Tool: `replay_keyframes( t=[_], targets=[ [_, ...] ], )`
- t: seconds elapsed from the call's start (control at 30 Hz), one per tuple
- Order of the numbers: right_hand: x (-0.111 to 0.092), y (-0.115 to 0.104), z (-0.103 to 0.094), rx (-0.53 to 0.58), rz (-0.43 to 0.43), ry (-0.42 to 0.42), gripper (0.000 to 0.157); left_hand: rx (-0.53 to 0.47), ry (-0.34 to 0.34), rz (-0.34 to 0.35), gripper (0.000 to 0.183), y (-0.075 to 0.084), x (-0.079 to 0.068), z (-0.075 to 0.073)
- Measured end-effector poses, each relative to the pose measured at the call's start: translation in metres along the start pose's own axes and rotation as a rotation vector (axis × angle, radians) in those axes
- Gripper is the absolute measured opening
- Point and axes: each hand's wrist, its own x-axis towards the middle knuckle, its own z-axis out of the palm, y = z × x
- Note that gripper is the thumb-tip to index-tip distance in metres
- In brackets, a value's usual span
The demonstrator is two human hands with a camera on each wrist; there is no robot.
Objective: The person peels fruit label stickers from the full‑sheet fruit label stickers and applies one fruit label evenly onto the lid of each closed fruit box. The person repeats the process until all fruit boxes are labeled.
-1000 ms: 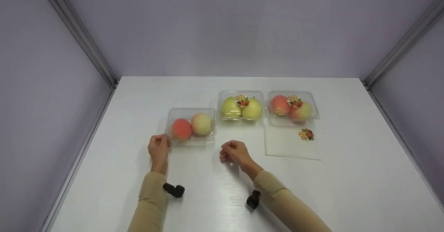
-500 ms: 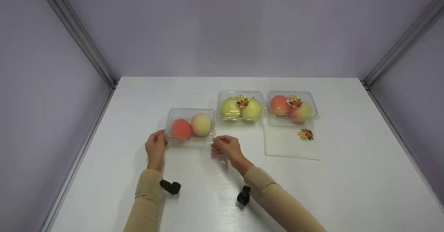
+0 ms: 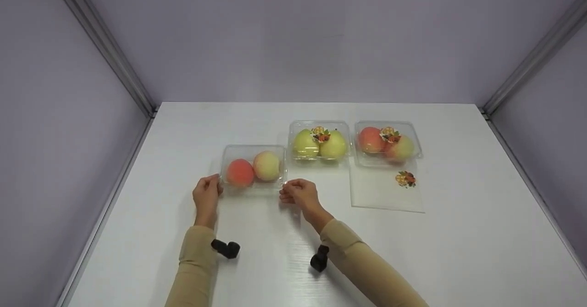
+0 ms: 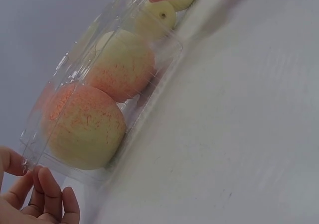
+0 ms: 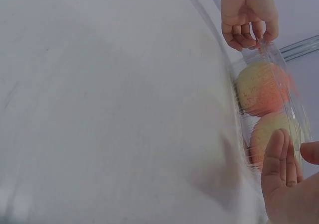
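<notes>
- The left hand [image 3: 207,198] pinches the near left corner of the clear, unstickered plastic box [image 3: 238,151], thumb and fingers narrowly set.
- That box rests on the white counter [image 3: 458,252] with two round red-and-yellow fruits [image 3: 240,173] inside. No sticker shows on its lid, so it seems the unfinished one; whether its rim is latched, I cannot tell.
- The right hand [image 3: 302,197] pinches the same box's near right corner.
- The clear plastic box of yellow-green fruits [image 3: 298,125] bears a colourful fruit-print sticker [image 3: 320,134] and looks done.
- The clear plastic box of reddish fruits [image 3: 364,161] is stickered too, so likely done.
- Near its front lies a white rectangular sheet [image 3: 373,188], one loose-looking fruit-print sticker [image 3: 406,179] remaining on it.
- Since one second ago, the right hand has moved from beside the unstickered box onto its corner; the boxes keep their places.
</notes>
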Motion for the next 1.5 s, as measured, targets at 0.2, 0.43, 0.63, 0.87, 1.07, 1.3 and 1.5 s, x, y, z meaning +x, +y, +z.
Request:
replay_keyframes(
  t=[0.2,0.43,0.63,0.87,1.07,1.3,1.5],
  targets=[
    [-0.003,0.000,-0.002,-0.004,0.037,-0.016,0.010,0.009,0.008,-0.006,0.020,-0.003,-0.004,-0.004],
    [-0.008,0.000,-0.004,-0.024,0.071,-0.026,0.005,0.002,-0.010,-0.038,0.018,-0.003,-0.007,-0.008],
    [-0.011,0.002,-0.007,-0.038,0.098,-0.051,0.005,-0.027,-0.042,-0.030,0.017,-0.008,-0.010,-0.012],
    [-0.015,0.002,-0.011,-0.106,0.067,-0.078,0.006,0.028,-0.066,-0.027,0.015,-0.007,-0.010,-0.019],
    [-0.015,-0.004,-0.011,-0.111,0.026,-0.050,0.019,0.134,-0.114,-0.042,0.028,0.002,-0.001,-0.022],
    [-0.020,-0.015,-0.010,-0.100,0.029,-0.061,0.021,0.176,-0.134,-0.044,0.032,0.005,0.007,-0.021],
    [-0.008,-0.004,-0.013,-0.100,0.052,-0.050,0.016,0.195,-0.141,-0.041,0.031,0.005,0.005,-0.021]
  ],
)
